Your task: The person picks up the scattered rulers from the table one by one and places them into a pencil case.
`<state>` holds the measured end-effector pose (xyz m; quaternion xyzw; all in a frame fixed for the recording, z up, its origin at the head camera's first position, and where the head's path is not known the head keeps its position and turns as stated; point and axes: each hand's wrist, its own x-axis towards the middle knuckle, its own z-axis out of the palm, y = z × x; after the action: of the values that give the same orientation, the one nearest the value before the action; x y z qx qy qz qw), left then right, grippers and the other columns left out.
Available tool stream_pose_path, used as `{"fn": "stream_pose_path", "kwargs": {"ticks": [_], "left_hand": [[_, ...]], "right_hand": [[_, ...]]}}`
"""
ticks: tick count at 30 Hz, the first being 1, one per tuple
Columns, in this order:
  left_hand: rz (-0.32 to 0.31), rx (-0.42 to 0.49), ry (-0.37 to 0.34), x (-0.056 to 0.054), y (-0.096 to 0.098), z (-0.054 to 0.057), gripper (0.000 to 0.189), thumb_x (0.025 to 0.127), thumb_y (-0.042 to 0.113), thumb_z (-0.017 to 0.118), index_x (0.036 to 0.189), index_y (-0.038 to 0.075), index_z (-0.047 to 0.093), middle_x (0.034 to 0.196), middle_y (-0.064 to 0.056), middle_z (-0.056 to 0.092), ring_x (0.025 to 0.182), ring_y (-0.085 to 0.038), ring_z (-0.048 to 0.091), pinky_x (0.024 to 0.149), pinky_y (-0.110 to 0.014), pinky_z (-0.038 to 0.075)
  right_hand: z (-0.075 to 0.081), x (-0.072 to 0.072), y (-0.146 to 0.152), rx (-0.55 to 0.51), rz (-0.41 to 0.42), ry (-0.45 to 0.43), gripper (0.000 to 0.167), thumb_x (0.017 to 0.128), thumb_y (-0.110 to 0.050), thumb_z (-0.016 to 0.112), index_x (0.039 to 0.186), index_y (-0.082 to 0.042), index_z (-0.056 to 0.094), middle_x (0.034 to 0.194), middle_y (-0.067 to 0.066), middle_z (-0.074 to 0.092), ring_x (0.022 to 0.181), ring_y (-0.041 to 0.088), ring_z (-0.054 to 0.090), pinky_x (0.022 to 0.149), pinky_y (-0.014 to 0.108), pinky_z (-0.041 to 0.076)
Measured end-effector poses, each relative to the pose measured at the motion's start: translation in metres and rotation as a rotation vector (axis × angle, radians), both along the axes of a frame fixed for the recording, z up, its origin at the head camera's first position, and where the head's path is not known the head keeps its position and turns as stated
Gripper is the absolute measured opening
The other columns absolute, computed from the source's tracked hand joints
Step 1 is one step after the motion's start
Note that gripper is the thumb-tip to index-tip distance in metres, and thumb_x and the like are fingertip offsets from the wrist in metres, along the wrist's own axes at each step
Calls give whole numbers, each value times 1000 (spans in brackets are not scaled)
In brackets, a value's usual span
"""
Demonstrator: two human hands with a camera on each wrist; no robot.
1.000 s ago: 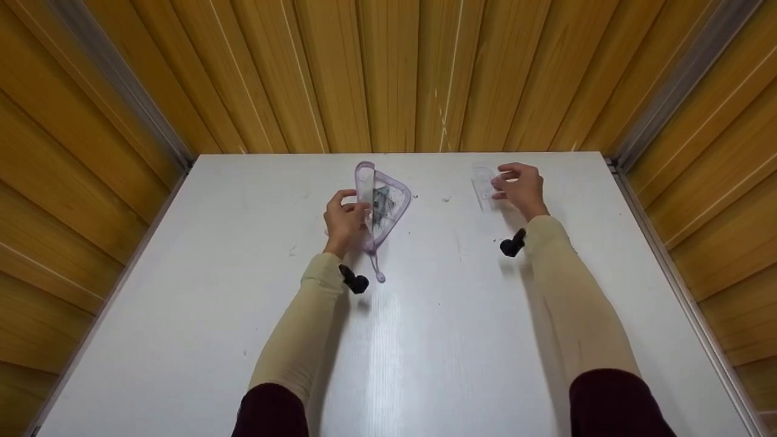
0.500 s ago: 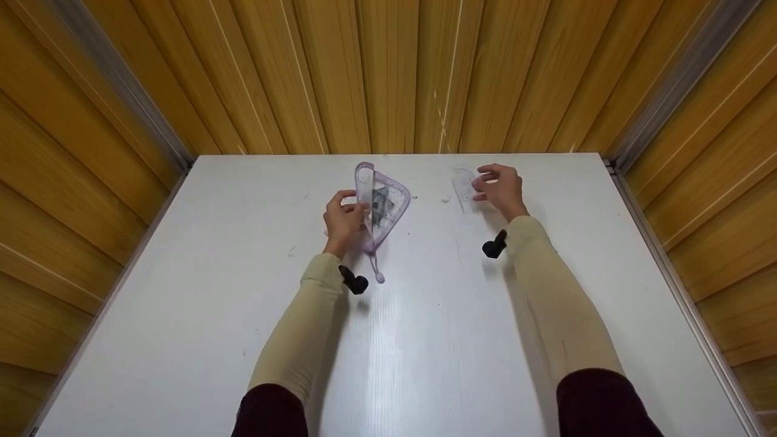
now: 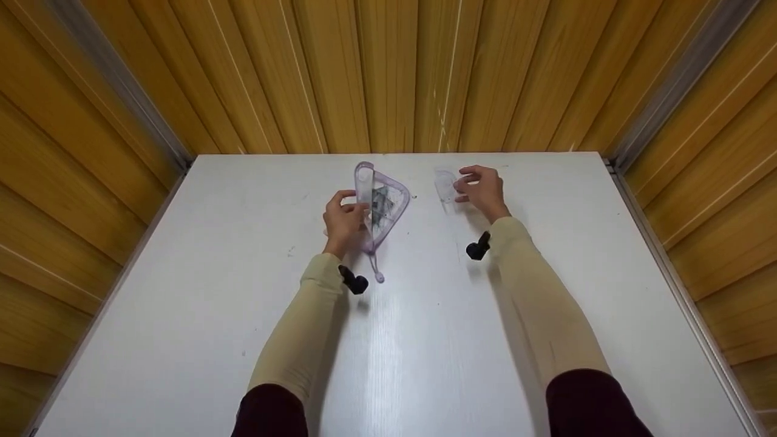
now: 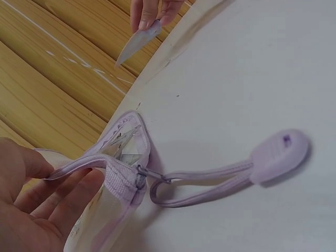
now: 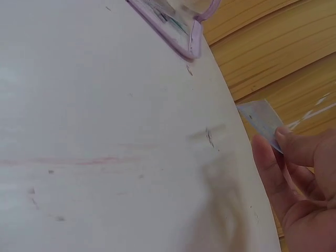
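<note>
My left hand (image 3: pixel 345 220) pinches the left edge of a see-through zip pouch (image 3: pixel 405 197) with lilac trim. In the left wrist view, thumb and fingers hold its lilac rim (image 4: pixel 122 179) lifted, and the mouth gapes. Greenish and clear flat pieces show inside the pouch. Its cord loop with a lilac pull tab (image 4: pixel 281 157) trails over the table. Right of the pouch, my right hand (image 3: pixel 484 189) pinches a clear plastic protractor (image 3: pixel 445 184) between thumb and fingers. The right wrist view shows the protractor (image 5: pixel 262 118) raised and tilted, apart from the pouch.
The white table (image 3: pixel 243 303) carries faint marks and small specks. At its far edge stands a wood-patterned wall (image 3: pixel 388 79), with similar walls at both sides. A small black camera (image 3: pixel 478 247) sits on the right wrist, another (image 3: pixel 355 281) on the left.
My right hand has moved left with the protractor, bringing it closer to the pouch. The left hand and the pouch have stayed in place.
</note>
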<state>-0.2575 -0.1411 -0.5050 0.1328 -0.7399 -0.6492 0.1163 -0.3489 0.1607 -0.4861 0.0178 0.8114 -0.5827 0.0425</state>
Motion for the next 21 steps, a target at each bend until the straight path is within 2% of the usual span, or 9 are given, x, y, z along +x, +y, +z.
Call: {"fn": "stream_pose_path", "kwargs": {"ticks": [9, 21], "left_hand": [[-24, -4, 5, 2, 0, 0, 36, 97, 3, 61, 133, 2, 61, 99, -15, 77, 83, -26, 75, 59, -29, 57], [-21, 6, -10, 2, 0, 2, 36, 98, 3, 62, 134, 3, 61, 101, -15, 77, 83, -26, 73, 61, -29, 56]], "right_hand": [[-1, 4, -17, -67, 18, 5, 36, 93, 1, 72, 128, -2, 66, 114, 15, 67, 91, 24, 72, 73, 36, 61], [0, 9, -43, -40, 33, -10, 36, 94, -3, 73, 129, -6, 66, 115, 14, 66, 93, 23, 72, 72, 31, 61]]}}
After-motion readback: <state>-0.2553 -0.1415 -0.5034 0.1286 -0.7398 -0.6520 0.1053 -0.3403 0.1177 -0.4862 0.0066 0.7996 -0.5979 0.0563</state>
